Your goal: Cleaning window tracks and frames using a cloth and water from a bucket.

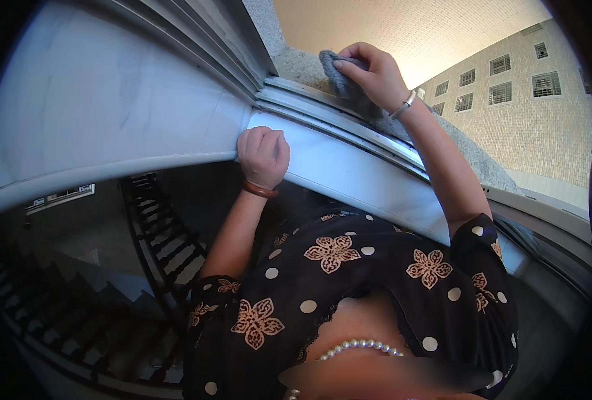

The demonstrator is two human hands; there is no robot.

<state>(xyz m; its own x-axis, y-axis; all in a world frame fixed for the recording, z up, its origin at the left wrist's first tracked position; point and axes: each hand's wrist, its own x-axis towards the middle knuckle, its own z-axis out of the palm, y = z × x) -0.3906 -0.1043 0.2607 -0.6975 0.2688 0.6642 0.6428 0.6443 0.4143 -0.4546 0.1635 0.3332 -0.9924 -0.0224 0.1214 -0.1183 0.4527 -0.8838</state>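
Note:
My right hand [376, 75] pinches a grey cloth [343, 75] between thumb and fingers, above the outer stone ledge [301, 65] of a window. Part of the cloth hangs down by the metal window track [341, 112]. My left hand [264, 155], curled into a fist, rests at the inner corner where the white marble sill [361, 175] meets the marble side panel [126, 100]. Whether its fingers grip the edge or hold anything cannot be told. It has a brown bracelet on the wrist; the right wrist bears a metal bangle.
Window frame profiles [196, 45] rise at the upper left, and another frame part [535, 210] lies at the right. Outside stands a brick building [520, 120] with barred windows. Below on the left, a dark staircase railing [166, 235] and steps show.

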